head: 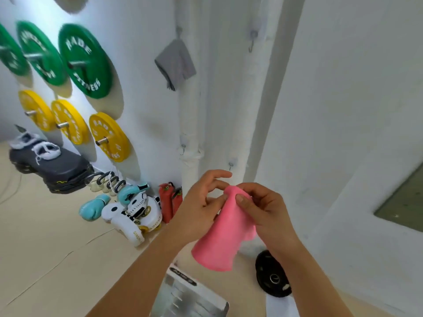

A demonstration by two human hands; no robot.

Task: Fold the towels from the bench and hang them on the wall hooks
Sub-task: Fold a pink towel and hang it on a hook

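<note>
A folded pink towel [220, 239] hangs down between my two hands in front of the white wall. My left hand [201, 207] pinches its top left edge with thumb and fingers. My right hand [261, 209] grips the top right, thumb pressed on the cloth. A grey towel [176, 62] hangs folded from the upper left hook [179, 30]. Three bare hooks show: an upper right hook [252, 41], a lower left hook [182, 149] and a lower right hook [231, 165] just above my hands.
Green plates [84, 60] and yellow plates [109, 136] hang on wall pegs at left. Boxing gloves [130, 209], a big shoe [48, 161] and red bags [170, 200] lie on the floor by the wall. A black plate [272, 274] and a grey metal frame [187, 294] sit below my arms.
</note>
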